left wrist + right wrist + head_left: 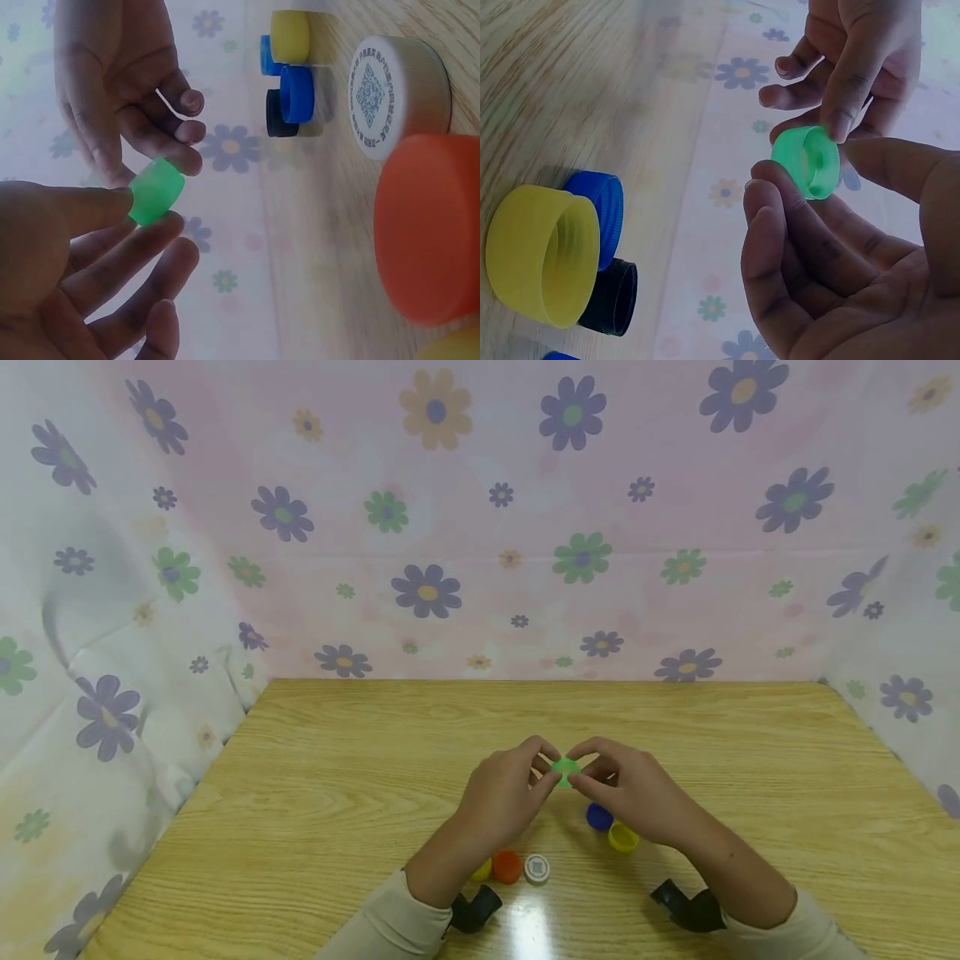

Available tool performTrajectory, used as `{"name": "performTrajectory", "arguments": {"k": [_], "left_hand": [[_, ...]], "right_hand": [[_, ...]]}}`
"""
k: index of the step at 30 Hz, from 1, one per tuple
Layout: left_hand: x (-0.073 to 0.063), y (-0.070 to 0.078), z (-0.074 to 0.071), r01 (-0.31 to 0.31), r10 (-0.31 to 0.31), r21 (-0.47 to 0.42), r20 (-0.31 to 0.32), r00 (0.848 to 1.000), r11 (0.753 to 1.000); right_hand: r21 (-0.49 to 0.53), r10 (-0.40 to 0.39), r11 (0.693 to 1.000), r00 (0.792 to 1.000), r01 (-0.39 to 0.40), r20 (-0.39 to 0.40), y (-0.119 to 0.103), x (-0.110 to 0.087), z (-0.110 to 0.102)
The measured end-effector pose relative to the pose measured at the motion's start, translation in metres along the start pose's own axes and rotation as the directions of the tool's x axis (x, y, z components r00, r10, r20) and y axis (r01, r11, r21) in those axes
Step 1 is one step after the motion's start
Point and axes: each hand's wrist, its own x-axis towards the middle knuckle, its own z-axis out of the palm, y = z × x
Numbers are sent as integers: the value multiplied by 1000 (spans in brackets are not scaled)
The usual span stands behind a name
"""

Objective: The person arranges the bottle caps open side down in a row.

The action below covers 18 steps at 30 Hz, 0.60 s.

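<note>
A translucent green bottle cap (566, 771) is held above the table between both hands. My left hand (502, 789) pinches one side of it between thumb and fingers. From the opposite side, the thumb and fingers of my right hand (637, 785) hold it too. The right wrist view shows the hollow inside of this cap (807, 163), and the left wrist view its outer side. Below the right hand lie a blue cap (599, 817) and a yellow cap (623, 837). A black cap (612, 298) beside them is hidden in the head view.
Nearer the body, a yellow cap (482, 870), an orange-red cap (507, 867) and a white cap with a printed code (537, 869) sit in a row on the wooden table (337, 777). Black wrist-camera mounts (476, 910) show under the forearms. Flowered cloth (480, 527) surrounds the table.
</note>
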Motion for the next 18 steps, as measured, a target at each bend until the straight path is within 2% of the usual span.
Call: {"name": "performTrajectory", "arguments": {"k": [6,18], "left_hand": [[0,1,0,-33,33,22,-21,999,999],[0,3,0,-31,33,43,-44,998,999]], "right_hand": [[22,39,999,999,-39,1,2,0,-4],[76,53,996,998,-51,-22,2,3,-6]]}}
